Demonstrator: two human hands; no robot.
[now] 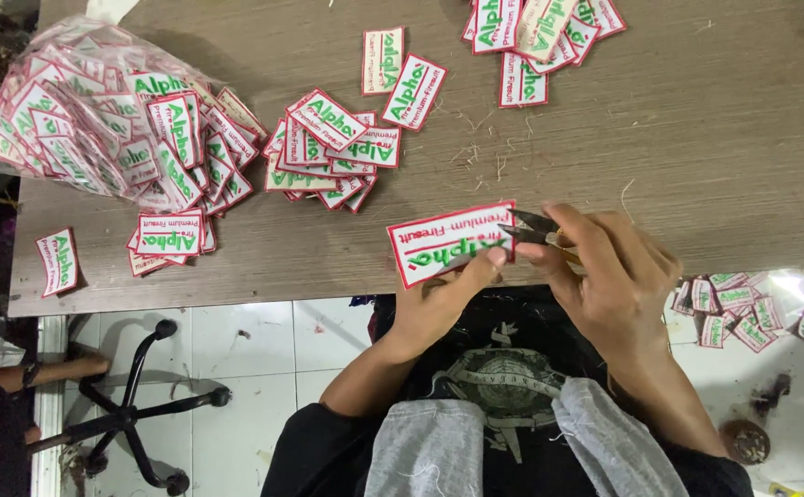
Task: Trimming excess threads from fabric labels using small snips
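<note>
Low in the frame, at the table's near edge, the left hand (439, 299) pinches a white embroidered patch (448, 241) with a red border and green lettering, thumb pressed on its lower right corner, holding it flat just above the wooden table (696, 138). Right beside it, the right hand (609, 276) grips a small pair of thread snips (533, 227), fingers curled tight around the handle, dark blades meeting the patch's right edge. Over at the right edge of the frame, more patches lie scattered on the white tile floor (742, 313). Moving up to centre frame, a loose stack of matching patches (328, 152) fans out, with two single patches (400, 75) lying just above it. On the left, a clear plastic bag (80, 110) bulges with the same patches, a few spilling out below it, and one lone patch (57, 262) sits near the left edge. At the top of the frame, right of centre, another pile (545, 37) rests on the wood. Thread clippings (480, 156) speckle the table between the heaps.
</note>
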